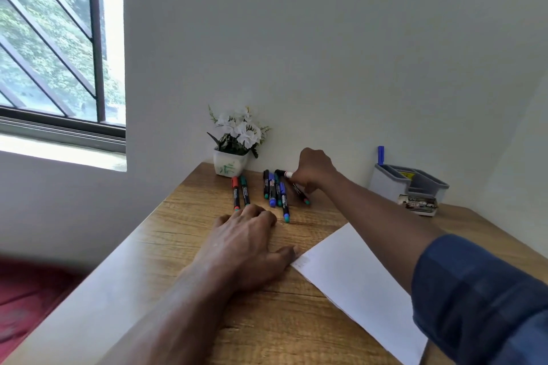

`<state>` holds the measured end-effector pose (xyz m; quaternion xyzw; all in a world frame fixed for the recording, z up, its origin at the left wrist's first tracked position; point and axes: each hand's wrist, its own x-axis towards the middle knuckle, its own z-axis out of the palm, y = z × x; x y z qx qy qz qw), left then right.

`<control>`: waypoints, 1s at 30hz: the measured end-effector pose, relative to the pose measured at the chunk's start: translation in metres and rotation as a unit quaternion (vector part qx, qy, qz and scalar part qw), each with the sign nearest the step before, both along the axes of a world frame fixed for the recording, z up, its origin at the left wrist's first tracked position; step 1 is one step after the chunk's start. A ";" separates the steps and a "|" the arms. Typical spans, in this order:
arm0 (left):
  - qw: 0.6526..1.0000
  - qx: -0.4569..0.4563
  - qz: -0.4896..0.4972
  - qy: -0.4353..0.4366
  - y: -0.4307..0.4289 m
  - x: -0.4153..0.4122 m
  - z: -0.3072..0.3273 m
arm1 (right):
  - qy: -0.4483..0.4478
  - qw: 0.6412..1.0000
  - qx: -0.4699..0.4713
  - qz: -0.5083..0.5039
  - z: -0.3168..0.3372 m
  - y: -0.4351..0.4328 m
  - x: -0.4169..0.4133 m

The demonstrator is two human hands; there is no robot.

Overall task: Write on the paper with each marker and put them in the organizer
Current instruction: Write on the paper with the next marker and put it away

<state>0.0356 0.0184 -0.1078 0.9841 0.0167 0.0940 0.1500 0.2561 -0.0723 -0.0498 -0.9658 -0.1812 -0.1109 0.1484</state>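
The left hand [243,234] lies flat, fingers relaxed, on the wooden table [184,216] before a row of markers [274,191]. The right hand [315,170] curls round a black marker [280,172]. White paper [355,275] lies nearer, and a grey organizer [415,184] holds one blue marker [380,155].

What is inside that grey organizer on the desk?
A blue marker sticks up from the organizer at its far left corner. Its walls hide the bottoms of the other compartments.
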 end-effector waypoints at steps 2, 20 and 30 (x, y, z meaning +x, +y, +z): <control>1.000 -0.006 -0.001 -0.001 -0.001 0.000 0.000 | -0.030 0.999 0.036 -0.001 0.012 -0.012 -0.005; 0.954 -0.082 -0.093 -0.272 -0.019 -0.018 0.005 | 0.224 0.750 0.607 0.138 -0.019 -0.123 -0.166; 0.930 -0.137 -0.104 -0.324 -0.035 -0.018 0.007 | 0.280 0.695 0.643 0.157 -0.035 -0.116 -0.169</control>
